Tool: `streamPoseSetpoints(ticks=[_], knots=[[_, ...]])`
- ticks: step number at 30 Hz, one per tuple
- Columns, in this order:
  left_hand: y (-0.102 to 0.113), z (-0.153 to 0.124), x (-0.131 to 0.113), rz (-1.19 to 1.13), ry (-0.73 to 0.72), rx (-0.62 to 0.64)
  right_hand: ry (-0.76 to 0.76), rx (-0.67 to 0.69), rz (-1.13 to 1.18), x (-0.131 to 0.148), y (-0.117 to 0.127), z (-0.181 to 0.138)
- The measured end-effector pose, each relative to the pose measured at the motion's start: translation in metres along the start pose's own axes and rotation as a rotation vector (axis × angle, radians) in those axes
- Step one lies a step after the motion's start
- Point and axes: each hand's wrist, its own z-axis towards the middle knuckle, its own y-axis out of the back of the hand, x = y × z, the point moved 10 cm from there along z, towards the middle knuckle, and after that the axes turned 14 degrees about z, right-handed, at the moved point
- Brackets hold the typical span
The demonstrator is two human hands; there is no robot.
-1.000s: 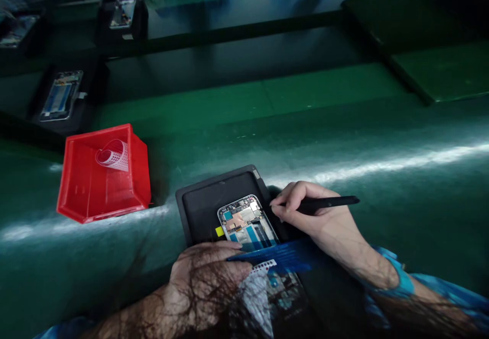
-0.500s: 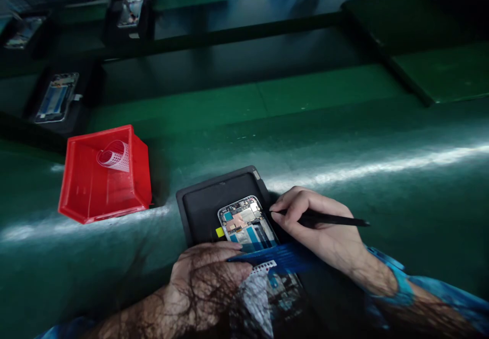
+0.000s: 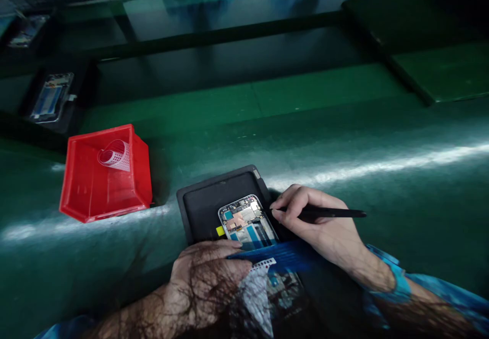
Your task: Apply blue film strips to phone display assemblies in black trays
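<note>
An opened phone (image 3: 247,223) with its circuit board showing lies in a black tray (image 3: 202,204) near the bench's front edge. My right hand (image 3: 317,224) pinches a thin black tool (image 3: 336,213) like a pen, its tip at the phone's upper right corner. My left hand (image 3: 208,278) rests at the tray's near end, fingers curled over a blue sheet (image 3: 278,257) with a white perforated strip. A small yellow tab (image 3: 220,231) sticks out at the phone's left side.
A red bin (image 3: 105,176) holding a white perforated roll (image 3: 114,157) stands to the left. Another phone in a black tray (image 3: 51,102) lies on the dark belt at far left. Green bench mat (image 3: 344,140) stretches to the right.
My right hand has shifted slightly and the tool's tail has tilted. A far tray with a phone and another person's hand at the top have gone from view.
</note>
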Motion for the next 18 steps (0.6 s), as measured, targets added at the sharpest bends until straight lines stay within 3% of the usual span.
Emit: streamPoseSetpoints(ticks=[3, 8, 13, 18], knots=[[-0.003, -0.002, -0.002, 0.034, -0.057, 0.006, 0.038, -0.026, -0.013, 0.010, 0.006, -0.002], [0.002, 0.001, 0.004, -0.022, 0.000, -0.047, 0.208, -0.062, -0.029, 0.045, 0.017, -0.013], [0.002, 0.010, 0.005, -0.088, 0.052, 0.000, 0.369, 0.163, -0.053, 0.068, -0.006, -0.036], [-0.003, 0.009, 0.011, -0.158, 0.101, 0.062, 0.371, 0.287, -0.009, 0.068, -0.023, -0.046]])
